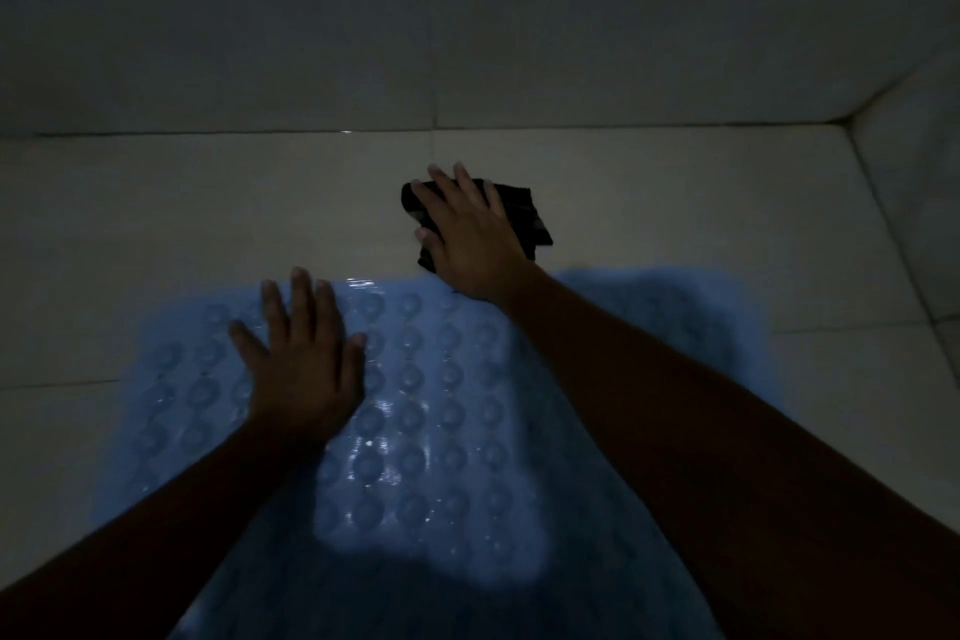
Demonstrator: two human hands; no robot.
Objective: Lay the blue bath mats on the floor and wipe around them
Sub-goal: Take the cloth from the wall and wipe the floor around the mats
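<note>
A blue bath mat point(431, 437) with rows of round suction cups lies flat on the pale tiled floor. A second patch of blue mat point(670, 307) shows to the right, past my right forearm. My left hand point(301, 359) rests flat on the mat with fingers spread. Just beyond the mat's far edge, my right hand point(467, 234) presses a dark cloth point(524, 213) against the floor tile, fingers straight over it. The scene is dim.
The tiled wall point(467, 42) rises close behind the cloth, meeting the floor at a grout line. A second wall point(919, 182) closes the corner at the right. Bare floor tile point(182, 203) stretches left of the cloth.
</note>
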